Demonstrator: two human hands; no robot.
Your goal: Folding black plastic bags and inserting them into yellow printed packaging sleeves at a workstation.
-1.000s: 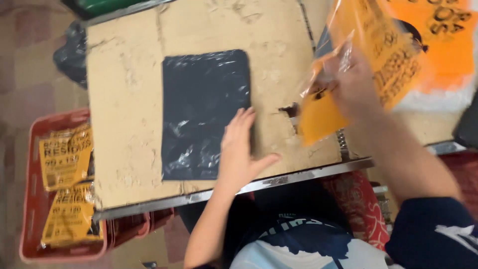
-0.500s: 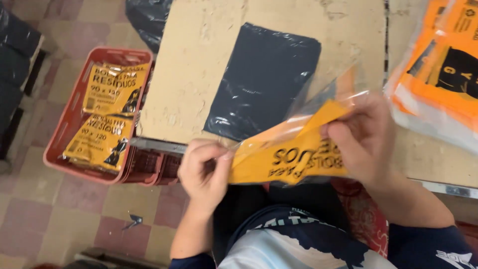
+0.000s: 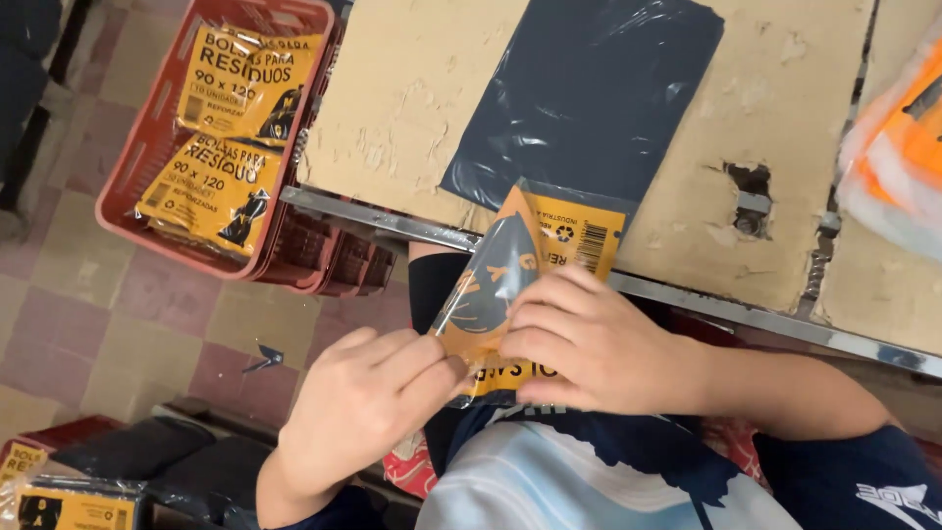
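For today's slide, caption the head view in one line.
Both hands, left hand and right hand, hold an orange packet beside a worn table.

Glossy clear plastic sleeve (image 3: 510, 285) over orange printed paper; worn, flaking wooden tabletop (image 3: 412, 98) (metal-edged).

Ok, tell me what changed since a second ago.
The right hand brought the orange printed sleeve down from over the table to the lap. The left hand left the dark bag and now pinches the sleeve's edge. Dark bag still flat on the table; packets still in the red crate.
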